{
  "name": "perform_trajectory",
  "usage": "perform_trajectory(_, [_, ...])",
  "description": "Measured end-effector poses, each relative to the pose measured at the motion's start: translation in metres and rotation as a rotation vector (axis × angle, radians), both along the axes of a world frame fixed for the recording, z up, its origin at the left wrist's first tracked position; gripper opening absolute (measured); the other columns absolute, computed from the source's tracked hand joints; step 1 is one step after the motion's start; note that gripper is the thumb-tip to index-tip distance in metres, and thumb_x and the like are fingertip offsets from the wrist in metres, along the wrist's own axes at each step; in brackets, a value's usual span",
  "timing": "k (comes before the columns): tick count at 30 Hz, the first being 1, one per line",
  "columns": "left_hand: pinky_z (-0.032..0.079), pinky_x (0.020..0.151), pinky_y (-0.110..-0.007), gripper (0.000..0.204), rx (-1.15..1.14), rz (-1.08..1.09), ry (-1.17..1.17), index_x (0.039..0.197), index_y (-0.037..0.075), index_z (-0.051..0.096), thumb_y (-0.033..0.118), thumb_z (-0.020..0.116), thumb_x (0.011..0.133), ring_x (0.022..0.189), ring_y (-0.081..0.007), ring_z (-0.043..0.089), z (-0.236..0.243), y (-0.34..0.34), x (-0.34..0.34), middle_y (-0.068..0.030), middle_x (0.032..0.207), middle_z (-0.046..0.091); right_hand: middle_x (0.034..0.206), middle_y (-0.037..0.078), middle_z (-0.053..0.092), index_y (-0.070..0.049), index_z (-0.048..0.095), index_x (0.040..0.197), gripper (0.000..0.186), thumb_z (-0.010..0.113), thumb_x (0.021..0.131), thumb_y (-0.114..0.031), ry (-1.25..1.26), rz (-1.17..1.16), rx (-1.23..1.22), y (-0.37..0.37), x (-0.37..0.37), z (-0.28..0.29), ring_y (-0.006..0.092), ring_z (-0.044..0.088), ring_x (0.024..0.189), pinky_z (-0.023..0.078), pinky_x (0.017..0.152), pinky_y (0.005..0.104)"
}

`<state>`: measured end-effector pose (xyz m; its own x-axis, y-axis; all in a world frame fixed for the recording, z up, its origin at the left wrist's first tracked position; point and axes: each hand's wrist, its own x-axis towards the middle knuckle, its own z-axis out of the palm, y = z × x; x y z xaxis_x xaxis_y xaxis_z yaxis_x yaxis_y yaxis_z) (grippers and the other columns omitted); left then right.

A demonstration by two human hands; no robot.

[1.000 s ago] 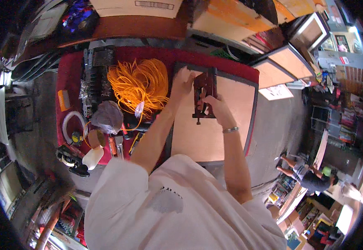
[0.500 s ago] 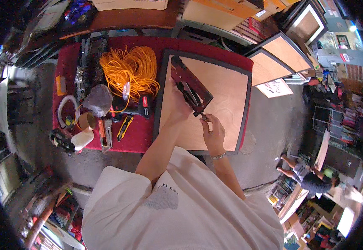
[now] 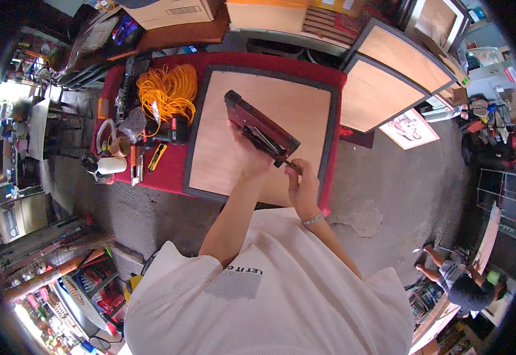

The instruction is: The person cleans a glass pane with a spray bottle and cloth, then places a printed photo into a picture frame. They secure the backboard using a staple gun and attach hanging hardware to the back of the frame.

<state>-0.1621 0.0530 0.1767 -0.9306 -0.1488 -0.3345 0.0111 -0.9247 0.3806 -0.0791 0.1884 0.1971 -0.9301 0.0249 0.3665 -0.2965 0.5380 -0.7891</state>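
My left hand is wrapped round a dark red and black hand tool, which looks like a staple gun. The tool is tilted, its lower right end toward my right hand. At that end, my right hand pinches a short, thin dark piece that sticks out of the tool. Whether this piece is part of the tool, I cannot tell. Below both hands lies a framed panel with a pale wooden face and a dark edge.
A red-covered table bears orange cord, a yellow cutter, a white bottle and a tape roll. Framed panels lean at the right. A person is at the lower right.
The whole view has shifted, with the table now further left. The tool lies at a slightly flatter slant. Both hands keep their hold.
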Motion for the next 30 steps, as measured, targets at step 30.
perform_trajectory(30, [0.047,0.053,-0.027,0.053,-0.138,0.055,-0.262,0.096,0.002,0.062,0.053,0.05,0.1,0.062,-0.0144,0.059,-0.048,-0.002,0.014,-0.0066,0.078,0.065,0.098,-0.003,0.06,-0.005,0.059,0.122,0.039,0.072,0.089,-0.02,-1.292,0.529,-0.091,-0.002,-0.12,0.039,0.0079,0.055,0.087,0.048,0.079,0.0244])
